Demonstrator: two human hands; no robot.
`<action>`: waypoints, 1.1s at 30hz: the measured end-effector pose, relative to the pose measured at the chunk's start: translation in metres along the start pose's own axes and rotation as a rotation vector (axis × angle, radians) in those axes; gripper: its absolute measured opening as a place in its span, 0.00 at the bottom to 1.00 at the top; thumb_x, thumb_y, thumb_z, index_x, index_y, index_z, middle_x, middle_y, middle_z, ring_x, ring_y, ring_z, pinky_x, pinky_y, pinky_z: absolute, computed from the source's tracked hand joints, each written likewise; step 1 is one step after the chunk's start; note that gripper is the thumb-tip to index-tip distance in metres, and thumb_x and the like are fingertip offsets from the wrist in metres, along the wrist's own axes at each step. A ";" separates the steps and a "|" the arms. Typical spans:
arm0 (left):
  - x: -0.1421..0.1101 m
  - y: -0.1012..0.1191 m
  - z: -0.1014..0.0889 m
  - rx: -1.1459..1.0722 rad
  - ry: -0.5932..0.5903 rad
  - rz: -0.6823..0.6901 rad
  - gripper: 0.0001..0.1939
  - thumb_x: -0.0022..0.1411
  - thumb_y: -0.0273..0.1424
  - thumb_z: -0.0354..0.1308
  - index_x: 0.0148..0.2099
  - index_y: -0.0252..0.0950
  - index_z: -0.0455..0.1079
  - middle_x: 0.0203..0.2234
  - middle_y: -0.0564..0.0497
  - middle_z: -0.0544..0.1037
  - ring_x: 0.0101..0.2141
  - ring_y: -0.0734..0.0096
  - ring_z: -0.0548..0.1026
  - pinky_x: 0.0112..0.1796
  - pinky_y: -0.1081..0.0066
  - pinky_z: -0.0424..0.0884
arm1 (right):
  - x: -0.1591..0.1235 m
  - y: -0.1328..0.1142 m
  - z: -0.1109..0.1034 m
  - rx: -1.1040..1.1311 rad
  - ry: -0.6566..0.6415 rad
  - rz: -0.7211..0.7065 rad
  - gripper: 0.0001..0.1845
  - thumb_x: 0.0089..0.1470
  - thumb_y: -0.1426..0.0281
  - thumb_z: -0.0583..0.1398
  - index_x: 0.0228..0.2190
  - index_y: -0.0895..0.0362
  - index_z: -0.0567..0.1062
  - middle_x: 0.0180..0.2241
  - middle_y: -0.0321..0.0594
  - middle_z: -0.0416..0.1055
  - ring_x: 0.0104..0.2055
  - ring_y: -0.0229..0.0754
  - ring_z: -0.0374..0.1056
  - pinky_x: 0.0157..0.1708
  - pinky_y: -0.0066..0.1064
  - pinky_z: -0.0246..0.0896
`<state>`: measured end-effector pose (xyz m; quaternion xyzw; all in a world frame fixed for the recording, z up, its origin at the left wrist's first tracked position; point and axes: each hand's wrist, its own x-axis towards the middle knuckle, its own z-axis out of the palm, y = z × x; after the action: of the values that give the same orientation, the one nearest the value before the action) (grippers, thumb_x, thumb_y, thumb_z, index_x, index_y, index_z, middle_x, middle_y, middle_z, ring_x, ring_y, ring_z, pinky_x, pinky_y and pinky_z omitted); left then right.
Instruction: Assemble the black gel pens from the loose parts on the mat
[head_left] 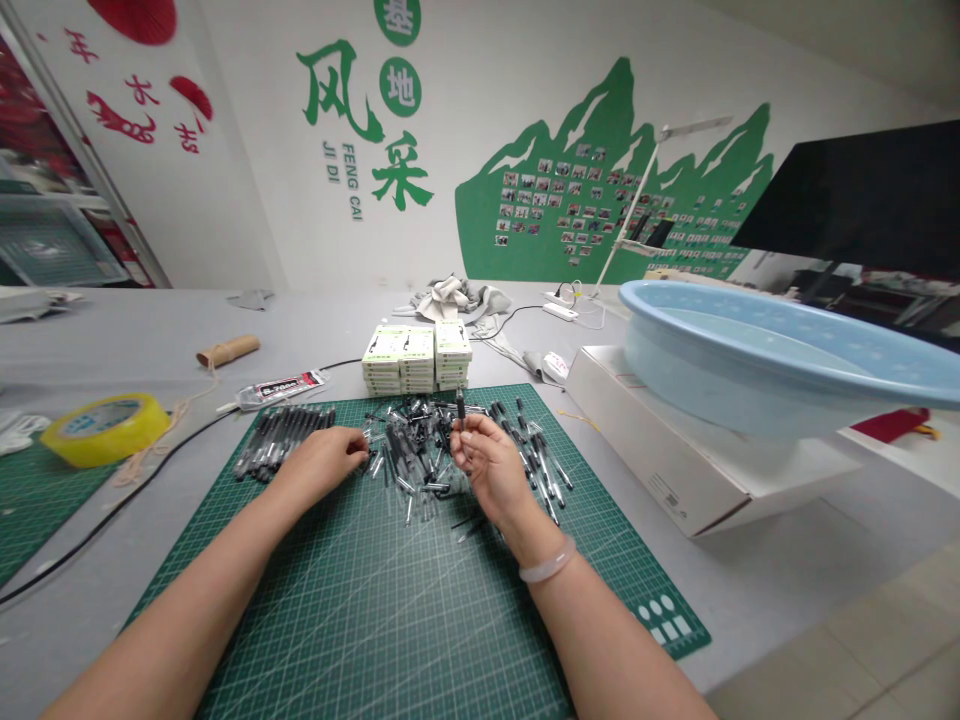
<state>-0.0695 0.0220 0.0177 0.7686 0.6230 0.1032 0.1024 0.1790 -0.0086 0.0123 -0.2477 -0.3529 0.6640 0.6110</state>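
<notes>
Your two bare forearms, left (202,570) and right (607,630), reach in from the bottom edge over a green cutting mat (375,630) on a grey table (45,660). A pale bracelet (547,562) circles your right wrist. Your right hand (491,470) has its grip closed on a slim dark pen (461,404), held upright above the middle of the mat. Your left hand (322,462) is at the left edge of a loose pile (412,450) of clear and black pen parts, fingertips close together; whether that grip holds a small part, you cannot tell.

Beyond your left hand, dark pens (281,435) lie side by side in a fairly neat row, which looks like the ordered portion. The central pile is jumbled and seems the portion left to deal with. More pens are scattered at its right, pointing various ways; their state is unclear. Stacked white boxes (399,345) stand just behind the mat, closed as far as they show.

Your left hand hides part of the row, and your right hand covers part of the pile. Small parts blur together, so caps, barrels and refills are hard to separate or count. Both elbows are cut off.
</notes>
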 end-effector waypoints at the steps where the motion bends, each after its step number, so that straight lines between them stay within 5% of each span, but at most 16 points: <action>1: 0.000 0.000 0.000 0.001 -0.002 -0.001 0.11 0.56 0.37 0.52 0.34 0.41 0.75 0.32 0.48 0.80 0.35 0.60 0.75 0.32 0.70 0.62 | 0.000 0.000 0.000 0.001 -0.001 -0.003 0.07 0.45 0.75 0.62 0.31 0.57 0.73 0.28 0.37 0.71 0.24 0.32 0.62 0.22 0.21 0.54; 19: 0.003 -0.028 -0.013 0.021 -0.037 -0.097 0.10 0.53 0.34 0.54 0.35 0.41 0.75 0.32 0.49 0.80 0.34 0.62 0.75 0.32 0.72 0.62 | 0.002 -0.003 0.000 -0.009 0.034 -0.010 0.07 0.43 0.75 0.63 0.30 0.58 0.73 0.26 0.36 0.70 0.24 0.32 0.62 0.22 0.22 0.53; 22: 0.000 -0.009 -0.012 -0.030 -0.047 -0.039 0.09 0.54 0.34 0.54 0.34 0.40 0.75 0.31 0.50 0.80 0.34 0.64 0.75 0.32 0.72 0.62 | 0.004 -0.005 -0.002 0.003 0.050 -0.032 0.08 0.43 0.76 0.63 0.30 0.58 0.73 0.26 0.36 0.70 0.24 0.32 0.62 0.23 0.22 0.53; 30: -0.023 0.067 0.009 -0.279 -0.274 0.431 0.08 0.56 0.30 0.55 0.36 0.40 0.75 0.30 0.54 0.77 0.31 0.71 0.73 0.33 0.74 0.64 | 0.009 -0.015 -0.012 0.027 0.123 -0.105 0.09 0.41 0.76 0.63 0.30 0.59 0.73 0.26 0.36 0.70 0.24 0.31 0.62 0.21 0.20 0.51; 33: -0.032 0.085 0.017 -0.254 -0.237 0.556 0.07 0.57 0.29 0.56 0.37 0.41 0.75 0.33 0.53 0.76 0.35 0.70 0.72 0.37 0.73 0.65 | 0.011 -0.016 -0.013 0.024 0.163 -0.119 0.08 0.41 0.76 0.62 0.29 0.59 0.73 0.25 0.35 0.70 0.23 0.31 0.61 0.20 0.21 0.51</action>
<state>0.0088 -0.0269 0.0250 0.8971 0.3550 0.1138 0.2373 0.1981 0.0046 0.0176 -0.2722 -0.3081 0.6082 0.6790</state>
